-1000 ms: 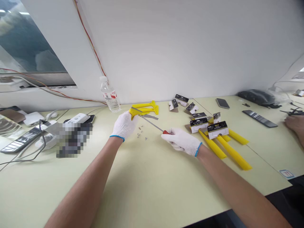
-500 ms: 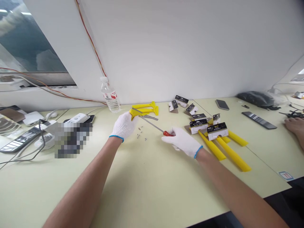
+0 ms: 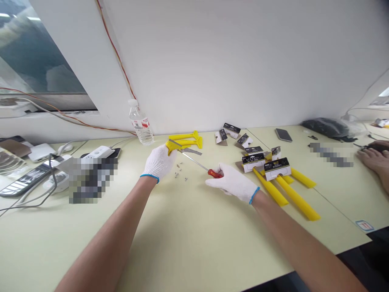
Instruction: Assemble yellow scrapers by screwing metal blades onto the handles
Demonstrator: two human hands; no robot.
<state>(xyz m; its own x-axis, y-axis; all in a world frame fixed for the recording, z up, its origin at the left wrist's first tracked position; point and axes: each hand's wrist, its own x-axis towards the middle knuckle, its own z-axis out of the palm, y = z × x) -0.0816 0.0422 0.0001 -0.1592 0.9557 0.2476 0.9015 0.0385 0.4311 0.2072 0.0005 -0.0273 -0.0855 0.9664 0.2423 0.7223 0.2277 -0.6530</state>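
**Screwdriver and yellow scraper in our gloved hands**

From the head camera we look down at a pale yellow-green table set against a white wall. Our left hand, in a white knit glove with a blue cuff, is closed around a yellow plastic scraper. Our right hand, gloved the same way, is closed around a red-handled screwdriver, and its steel shaft slants across toward the scraper's head. The tip ends right at that head, but we cannot tell whether they touch. Small screws lie on the table between our hands, and a second yellow scraper lies just behind the first. To the right we see carded packages, with long yellow handles running out from under them. On the left stand a water bottle and a white power strip. At the far right, a co-worker's hand lies beyond a phone and a black plastic bag.
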